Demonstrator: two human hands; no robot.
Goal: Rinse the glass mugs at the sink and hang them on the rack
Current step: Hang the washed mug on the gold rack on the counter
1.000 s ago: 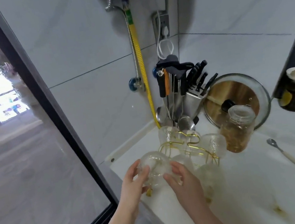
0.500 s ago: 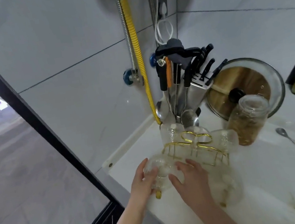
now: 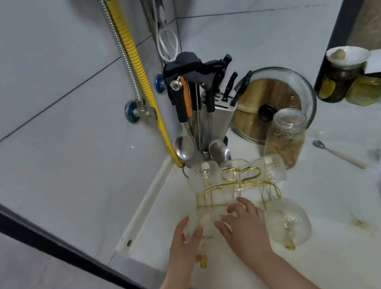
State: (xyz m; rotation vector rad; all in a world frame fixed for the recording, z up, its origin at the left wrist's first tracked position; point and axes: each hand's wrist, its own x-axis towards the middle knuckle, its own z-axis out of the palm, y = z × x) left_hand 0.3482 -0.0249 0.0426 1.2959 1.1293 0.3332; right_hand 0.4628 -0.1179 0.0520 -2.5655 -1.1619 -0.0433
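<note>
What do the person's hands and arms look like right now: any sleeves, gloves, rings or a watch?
Both forearms are bare right down to the bottom edge of the picture, with no sleeves in sight. The left hand and right hand wear no gloves. No watch, bracelet or ring shows on either wrist or on the fingers that can be seen. The nails look short and unpainted.

Clear glass mugs (image 3: 287,222) on shiny gold wire rack (image 3: 236,191); glossy white counter (image 3: 320,203); brushed steel knife block (image 3: 217,117).

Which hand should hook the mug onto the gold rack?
Probably the right hand: its fingers already reach the gold rack, while the left hand steadies the mug from the outside.
</note>
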